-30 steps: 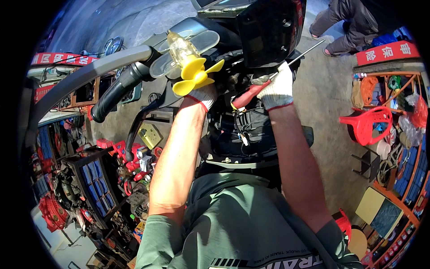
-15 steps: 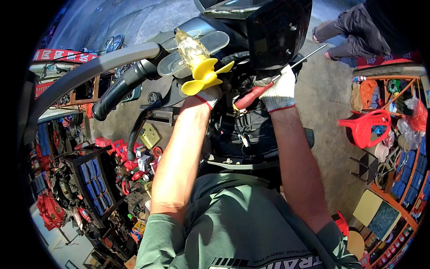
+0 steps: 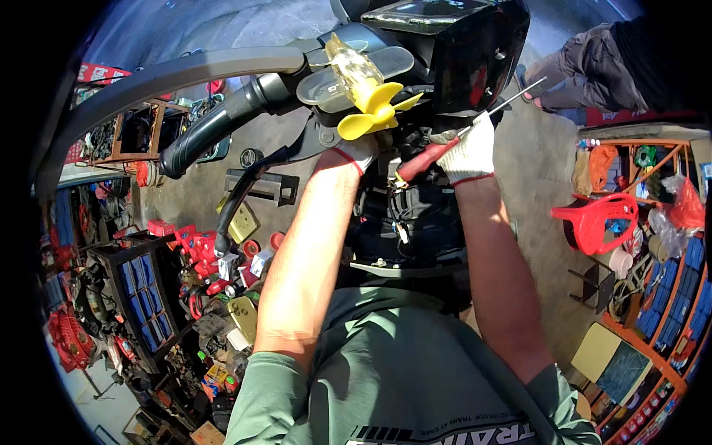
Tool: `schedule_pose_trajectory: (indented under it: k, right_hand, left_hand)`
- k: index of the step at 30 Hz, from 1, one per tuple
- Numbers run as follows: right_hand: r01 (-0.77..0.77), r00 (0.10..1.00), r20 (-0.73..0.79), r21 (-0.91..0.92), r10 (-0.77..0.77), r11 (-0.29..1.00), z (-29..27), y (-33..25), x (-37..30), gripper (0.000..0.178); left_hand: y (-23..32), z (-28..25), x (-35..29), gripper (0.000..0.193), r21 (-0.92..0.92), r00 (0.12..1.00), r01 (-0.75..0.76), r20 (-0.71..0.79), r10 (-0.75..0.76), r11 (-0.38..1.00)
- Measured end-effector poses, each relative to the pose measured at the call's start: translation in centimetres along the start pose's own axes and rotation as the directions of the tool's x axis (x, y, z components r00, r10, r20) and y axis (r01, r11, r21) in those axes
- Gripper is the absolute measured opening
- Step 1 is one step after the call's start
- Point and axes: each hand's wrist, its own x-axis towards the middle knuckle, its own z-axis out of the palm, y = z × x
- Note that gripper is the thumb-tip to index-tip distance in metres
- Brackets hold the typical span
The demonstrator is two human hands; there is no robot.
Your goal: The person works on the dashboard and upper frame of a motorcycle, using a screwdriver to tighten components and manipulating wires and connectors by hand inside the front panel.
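Note:
Both my hands wear white knit gloves with red cuffs and reach into the front of a scooter. My right hand (image 3: pixel 472 154) is closed on a screwdriver (image 3: pixel 426 162), its red handle low and its long metal shaft slanting up to the right. My left hand (image 3: pixel 361 152) reaches in among the parts by the handlebar (image 3: pixel 215 127); its fingers are hidden. Just above it sits a yellow toy propeller (image 3: pixel 380 113) on a clear body with see-through wings. Below the hands lie dark wiring and a small white connector (image 3: pixel 403 234) in the opened front.
A black dashboard housing (image 3: pixel 475 63) rises beyond my hands. The brake lever (image 3: pixel 248 189) and a grey curved guard (image 3: pixel 185 70) stand out on the left. Someone in dark trousers (image 3: pixel 575 70) stands at the far right. A red plastic chair (image 3: pixel 597 222) and shelves (image 3: pixel 656 297) line the right.
The scooter's front and the propeller sit further right and slightly higher in the picture. Both hands keep their places at the scooter, and the screwdriver stays in my right hand.

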Motion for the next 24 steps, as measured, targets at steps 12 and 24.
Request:
schedule_pose_trajectory:
  k: [12,24]
  right_hand:
    - [-0.094,0.988,-0.138,-0.172,0.071,0.981,-3.5,-0.7,0.2,0.029]
    - [-0.155,0.979,-0.158,-0.177,0.127,0.972,-3.1,-1.5,0.6,0.020]
  left_hand:
    - [-1.4,-2.5,0.4,0.043,0.706,0.685,-0.676,0.495,0.536,0.212]
    - [-4.2,-4.2,4.4,0.026,0.032,0.887,-0.410,0.248,0.390,0.911]
